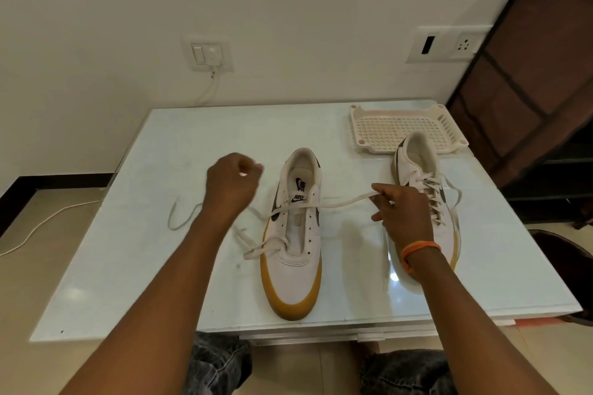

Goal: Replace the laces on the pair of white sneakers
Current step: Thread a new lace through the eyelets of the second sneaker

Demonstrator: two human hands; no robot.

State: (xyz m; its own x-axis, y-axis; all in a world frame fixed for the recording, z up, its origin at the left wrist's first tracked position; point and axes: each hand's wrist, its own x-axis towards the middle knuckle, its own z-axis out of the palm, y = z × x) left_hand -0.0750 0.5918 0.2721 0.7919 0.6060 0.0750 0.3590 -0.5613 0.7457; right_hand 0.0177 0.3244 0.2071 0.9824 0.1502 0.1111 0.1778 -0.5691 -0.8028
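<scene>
Toward the left edge of the white glass-topped worktop (154, 170), a loose end of the flat white lace (340, 202) is seen lying in a curl. The left hand (231, 183) is raised above the worktop, fingers curled; whether a lace end is pinched in it cannot be told, blur there. At worktop centre, the near white leather sneaker with gum-yellow sole (296, 234) is placed toe toward the front edge, mostly unlaced; the lace is passed across its upper eyelets, with slack looped at its left side. The right hand (402, 213), orange band at the wrist, is pinched on the lace, drawn taut to the right. Behind it, the second white sneaker (420, 170) is stood near the right edge, fully laced.

Step judged: lace being drawn through the near sneaker's eyelets; whether out or in cannot be told. Next move calls for the lace being worked at the next eyelet pair.

A cream perforated plastic tray (401, 128) is set at the far right corner. A white wall with switch plates, a brown fabric wardrobe at right and a tiled floor are visible.
</scene>
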